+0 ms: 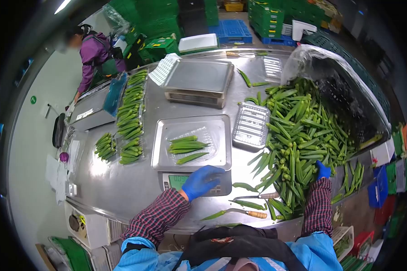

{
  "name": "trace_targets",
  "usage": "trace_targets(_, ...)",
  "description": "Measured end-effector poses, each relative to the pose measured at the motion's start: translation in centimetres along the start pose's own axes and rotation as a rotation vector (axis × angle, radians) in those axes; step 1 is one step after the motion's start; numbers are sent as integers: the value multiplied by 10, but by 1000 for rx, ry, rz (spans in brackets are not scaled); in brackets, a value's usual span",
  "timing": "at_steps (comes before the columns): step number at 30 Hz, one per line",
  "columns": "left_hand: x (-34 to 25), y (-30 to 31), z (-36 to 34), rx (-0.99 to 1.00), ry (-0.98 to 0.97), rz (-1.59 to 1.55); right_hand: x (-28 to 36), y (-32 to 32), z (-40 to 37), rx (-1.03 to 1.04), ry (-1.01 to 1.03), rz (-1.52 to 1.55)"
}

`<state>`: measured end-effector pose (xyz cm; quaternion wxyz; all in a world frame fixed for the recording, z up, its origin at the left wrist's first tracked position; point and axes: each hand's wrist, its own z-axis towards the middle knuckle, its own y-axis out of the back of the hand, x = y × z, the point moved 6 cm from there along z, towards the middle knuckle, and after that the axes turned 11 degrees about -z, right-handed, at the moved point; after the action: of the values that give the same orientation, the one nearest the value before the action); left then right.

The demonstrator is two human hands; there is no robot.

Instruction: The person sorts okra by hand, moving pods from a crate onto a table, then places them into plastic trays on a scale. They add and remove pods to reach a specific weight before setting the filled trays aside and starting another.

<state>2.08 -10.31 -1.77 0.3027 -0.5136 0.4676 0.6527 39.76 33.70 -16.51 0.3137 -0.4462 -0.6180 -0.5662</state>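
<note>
My left hand (202, 182), in a blue glove, lies over the keypad at the front of a scale (192, 118), its fingers stretched out and holding nothing. On the scale's steel pan rests a clear plastic tray (203, 137) with several okra pods (187, 145) in it. The green display (177, 180) is lit beside my hand. My right hand (323, 170), also gloved in blue, reaches into the near right side of a large okra heap (298, 131). Its fingers are mostly hidden among the pods.
Stacked clear trays (251, 125) stand between scale and heap. Two wooden-handled knives (256, 214) lie near the front edge. Filled okra trays (131, 117) line the left side. A second scale (196, 79) sits behind. Another person (95, 54) stands at the far left.
</note>
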Motion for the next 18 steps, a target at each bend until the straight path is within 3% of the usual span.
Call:
trace_targets(3,4,11,-14,-52,-10,-28,-39,-4,28,218,-116,195)
trace_targets(7,13,28,-31,-109,108,-77,-62,10,51,96,6,261)
trace_targets(10,22,43,-45,-148,98,-88,-16,26,15,-190,-15,188)
trace_targets(13,28,60,-59,-204,149,-161,18,47,20,-167,123,343)
trace_targets(18,49,105,-84,-587,102,-188,84,67,18,-135,268,365)
